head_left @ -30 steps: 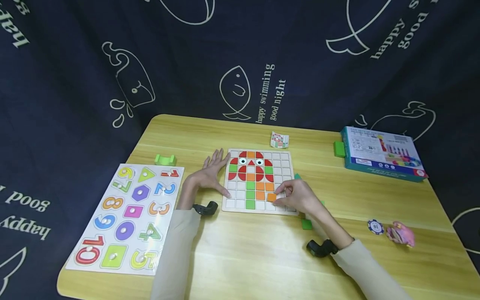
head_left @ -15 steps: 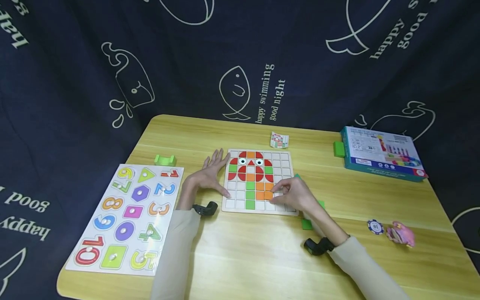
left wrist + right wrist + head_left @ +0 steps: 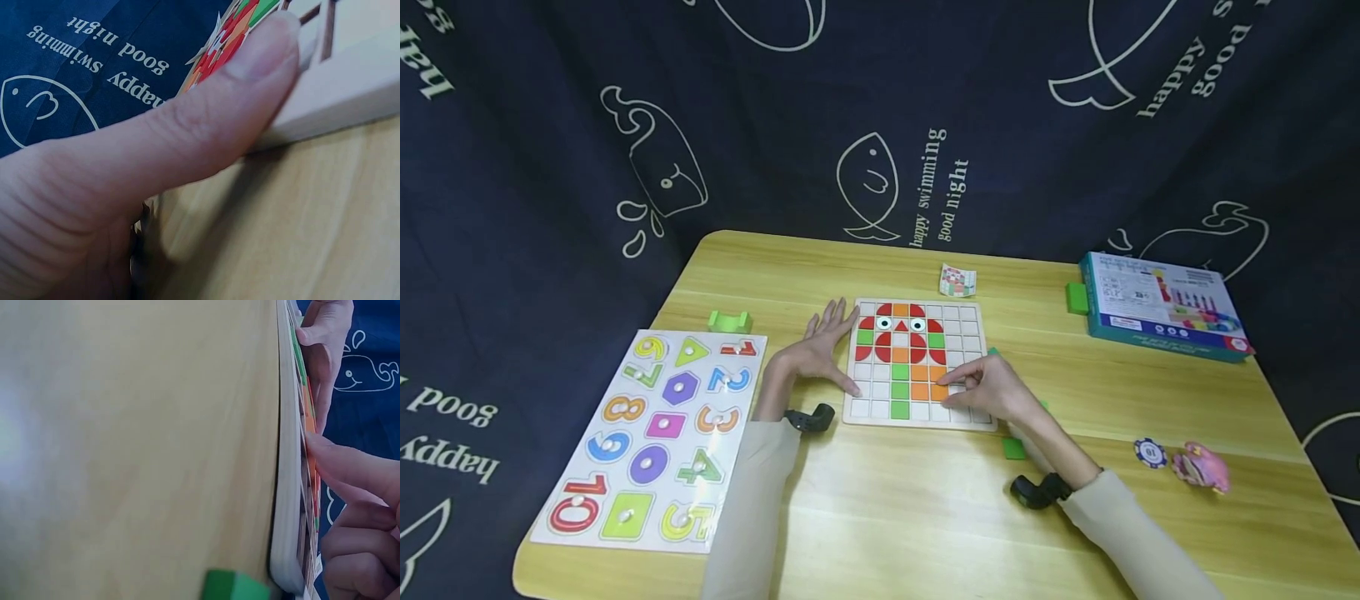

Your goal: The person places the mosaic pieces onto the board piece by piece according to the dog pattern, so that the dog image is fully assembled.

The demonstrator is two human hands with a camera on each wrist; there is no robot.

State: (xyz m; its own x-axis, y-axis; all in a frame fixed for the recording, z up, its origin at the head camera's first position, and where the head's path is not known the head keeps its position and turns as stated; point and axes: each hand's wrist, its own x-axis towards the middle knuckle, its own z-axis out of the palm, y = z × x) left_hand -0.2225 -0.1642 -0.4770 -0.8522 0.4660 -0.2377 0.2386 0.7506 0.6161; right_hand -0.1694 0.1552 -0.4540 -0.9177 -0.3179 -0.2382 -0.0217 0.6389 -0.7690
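Observation:
A square white grid board point(image 3: 958, 417) lies on the table, with red, orange, green and eye tiles forming an owl-like picture. My left hand point(image 3: 816, 350) rests along its left edge, fingers spread; in the left wrist view the thumb point(image 3: 250, 62) lies over the board's rim. My right hand point(image 3: 992, 387) has index finger and thumb at an orange square tile point(image 3: 937, 392) that sits in the grid, in the lower right of the orange group. The right wrist view has a fingertip point(image 3: 319, 440) touching the orange row; part of the tile is hidden behind the fingers.
A number and shape puzzle point(image 3: 658, 450) lies left, with a green block point(image 3: 730, 322) behind it. Small picture card point(image 3: 958, 281) stands beyond the board. Green blocks point(image 3: 1013, 449) lie by the right forearm. Further right are a boxed toy point(image 3: 1165, 304), poker chip point(image 3: 1152, 452) and pink toy point(image 3: 1201, 467).
My right hand has moved the orange tile slightly up and left, from lying askew to sitting in its cell under the other orange tiles. The left hand has stayed in place.

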